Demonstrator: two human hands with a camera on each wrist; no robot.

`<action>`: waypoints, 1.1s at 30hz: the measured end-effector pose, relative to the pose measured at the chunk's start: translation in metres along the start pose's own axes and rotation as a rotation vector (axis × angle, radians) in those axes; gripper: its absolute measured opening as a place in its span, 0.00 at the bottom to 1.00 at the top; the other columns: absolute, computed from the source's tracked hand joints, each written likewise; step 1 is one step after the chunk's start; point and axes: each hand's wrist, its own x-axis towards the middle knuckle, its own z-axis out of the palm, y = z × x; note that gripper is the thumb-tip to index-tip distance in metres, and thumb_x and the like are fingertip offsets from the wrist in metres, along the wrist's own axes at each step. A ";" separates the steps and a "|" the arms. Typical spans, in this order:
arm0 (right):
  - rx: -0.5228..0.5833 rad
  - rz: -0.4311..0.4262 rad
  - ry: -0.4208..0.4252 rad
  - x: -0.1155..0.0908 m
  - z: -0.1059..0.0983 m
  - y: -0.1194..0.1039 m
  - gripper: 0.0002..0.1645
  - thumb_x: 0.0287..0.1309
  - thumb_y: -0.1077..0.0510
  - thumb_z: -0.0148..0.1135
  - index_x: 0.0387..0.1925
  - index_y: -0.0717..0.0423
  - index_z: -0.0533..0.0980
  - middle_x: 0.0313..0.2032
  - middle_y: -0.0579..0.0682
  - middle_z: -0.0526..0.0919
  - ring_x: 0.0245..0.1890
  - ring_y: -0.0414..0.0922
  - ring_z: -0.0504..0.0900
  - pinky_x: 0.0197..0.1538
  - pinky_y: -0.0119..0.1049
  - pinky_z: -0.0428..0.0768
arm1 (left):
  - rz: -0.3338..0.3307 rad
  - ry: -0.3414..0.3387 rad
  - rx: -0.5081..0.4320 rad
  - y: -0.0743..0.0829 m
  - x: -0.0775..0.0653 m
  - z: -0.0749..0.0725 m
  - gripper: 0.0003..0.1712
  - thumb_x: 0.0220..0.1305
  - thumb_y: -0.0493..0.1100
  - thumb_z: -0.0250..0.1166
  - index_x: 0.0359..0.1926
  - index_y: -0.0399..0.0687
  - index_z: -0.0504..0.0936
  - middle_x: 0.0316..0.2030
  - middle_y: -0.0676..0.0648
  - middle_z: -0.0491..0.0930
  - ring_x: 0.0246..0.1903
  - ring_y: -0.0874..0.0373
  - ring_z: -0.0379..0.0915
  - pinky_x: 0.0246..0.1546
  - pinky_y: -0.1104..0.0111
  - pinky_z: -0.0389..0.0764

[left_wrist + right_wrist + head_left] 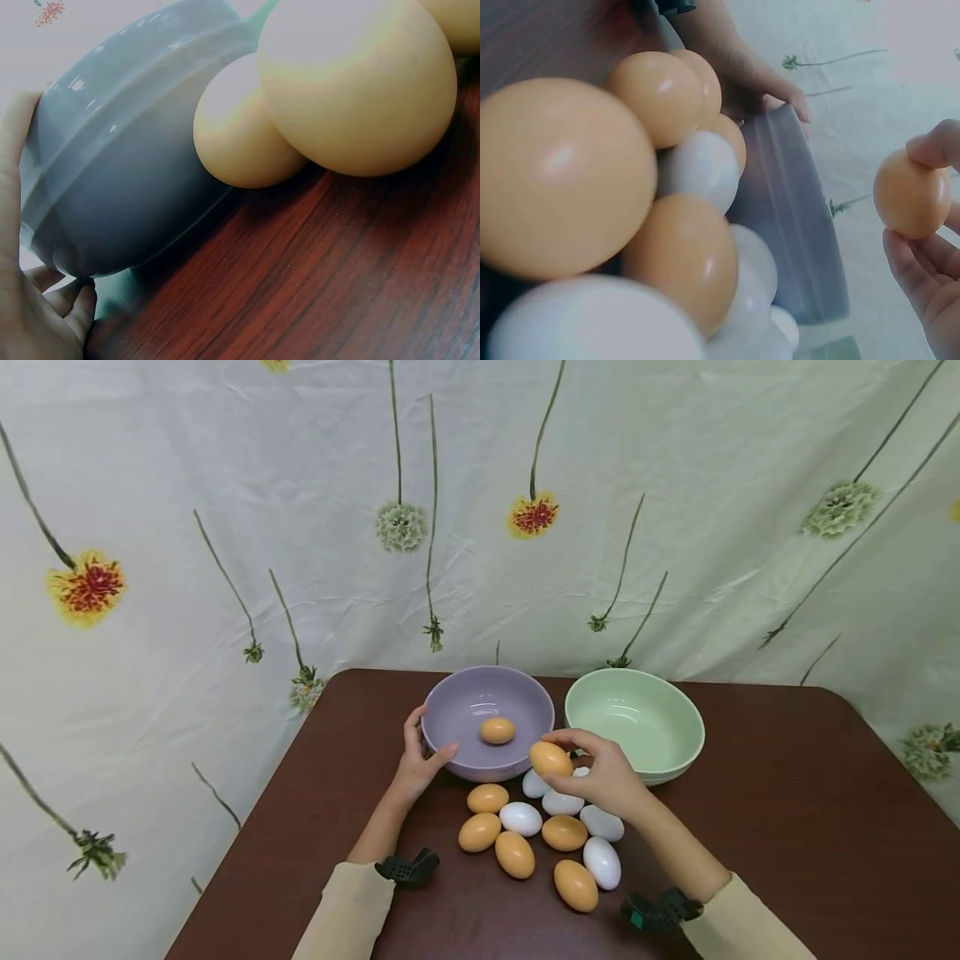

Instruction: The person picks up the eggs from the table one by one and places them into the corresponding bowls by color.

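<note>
My left hand [417, 767] grips the near left side of a purple bowl [459, 703], its thumb over the rim and its fingers round the outer wall. One brown egg [497, 731] lies inside that bowl. Between thumb and fingertips my right hand [606, 775] pinches another brown egg [550, 759], raised near the bowl's right front rim. In the right wrist view, this held egg [912, 193] appears above the rim level of the purple bowl [784, 217]. In the left wrist view, fingers spread along the outside of the bowl [142, 157].
Several brown eggs [514, 855] and white eggs [602, 863] lie loosely grouped on the dark wooden table [787, 827], just in front of the bowls. A light green bowl [637, 718] stands right of the purple one. Behind the table hangs a flowered cloth [480, 577].
</note>
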 end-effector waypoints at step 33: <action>-0.253 0.063 -0.303 0.100 0.049 0.015 0.23 0.50 0.61 0.69 0.51 0.61 0.79 0.47 0.52 0.82 0.43 0.44 0.78 0.47 0.37 0.75 | -0.001 -0.004 0.021 -0.001 0.000 -0.001 0.49 0.62 0.35 0.62 0.74 0.50 0.40 0.71 0.33 0.47 0.68 0.40 0.50 0.63 0.50 0.59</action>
